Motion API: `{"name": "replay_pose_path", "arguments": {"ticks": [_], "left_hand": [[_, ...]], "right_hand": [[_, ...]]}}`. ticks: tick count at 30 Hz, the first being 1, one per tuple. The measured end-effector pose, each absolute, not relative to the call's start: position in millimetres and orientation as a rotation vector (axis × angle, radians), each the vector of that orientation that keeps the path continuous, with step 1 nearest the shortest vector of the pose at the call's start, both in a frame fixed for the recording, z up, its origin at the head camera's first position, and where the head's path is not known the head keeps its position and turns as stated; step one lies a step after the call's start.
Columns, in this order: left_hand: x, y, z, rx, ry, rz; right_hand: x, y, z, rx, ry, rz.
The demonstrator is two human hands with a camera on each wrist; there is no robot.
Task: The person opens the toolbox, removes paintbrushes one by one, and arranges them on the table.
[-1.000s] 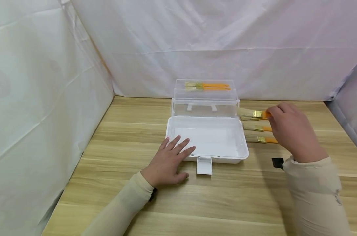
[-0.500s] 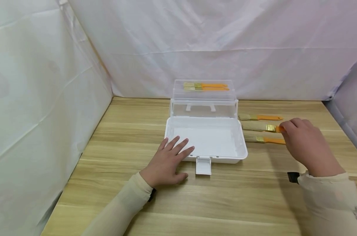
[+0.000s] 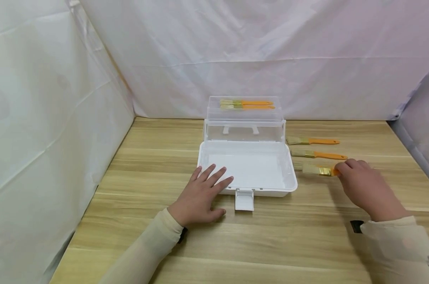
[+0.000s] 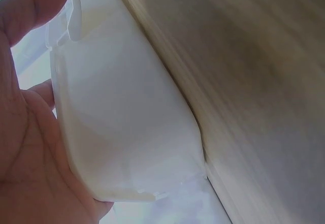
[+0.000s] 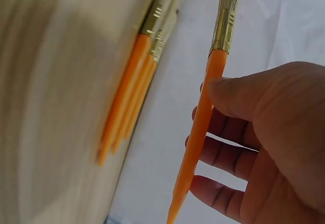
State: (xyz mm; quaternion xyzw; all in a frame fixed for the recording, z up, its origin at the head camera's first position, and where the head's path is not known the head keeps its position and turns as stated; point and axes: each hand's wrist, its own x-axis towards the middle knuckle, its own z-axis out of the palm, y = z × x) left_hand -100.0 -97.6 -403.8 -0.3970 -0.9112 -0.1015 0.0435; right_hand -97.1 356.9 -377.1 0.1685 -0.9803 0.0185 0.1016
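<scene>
My left hand (image 3: pixel 200 197) rests with spread fingers on the front left rim of an open white plastic box (image 3: pixel 292 177). In the left wrist view, its palm and fingers lie along the box's wall (image 4: pixel 122 97). My right hand (image 3: pixel 372 191) pinches a flat paintbrush (image 5: pixel 198 127) by its orange handle between thumb and fingers, bristles pointing left. That brush is raised off the table, overlapping the nearest of three lying paintbrushes in the head view. Behind it lie the middle brush (image 3: pixel 329 156) and the far brush (image 3: pixel 323 141), right of the box.
The box's clear lid (image 3: pixel 244 125) stands tipped back, with a white handle (image 3: pixel 240 129). Two orange-handled brushes (image 3: pixel 255 103) show at its top. A white latch (image 3: pixel 244 200) hangs at the box's front. White sheeting (image 3: pixel 214 59) rises behind the wooden table (image 3: pixel 157 157).
My right hand has brought the held paintbrush nearer to me and to the right, from over the far brush, past the middle one, to the nearest. The left hand stays in place.
</scene>
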Motion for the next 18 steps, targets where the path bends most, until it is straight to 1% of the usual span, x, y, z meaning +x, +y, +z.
{"name": "replay_pose_path", "arguments": {"ticks": [9, 18], "left_hand": [[-100, -97, -403, -1.208, -2.789, -0.313], [-99, -97, -404, -1.207, -2.791, -0.313]], "right_hand": [[-99, 355, -399, 0.574, -3.001, -0.016], [-95, 349, -403, 0.578, -3.051, 0.001]]}}
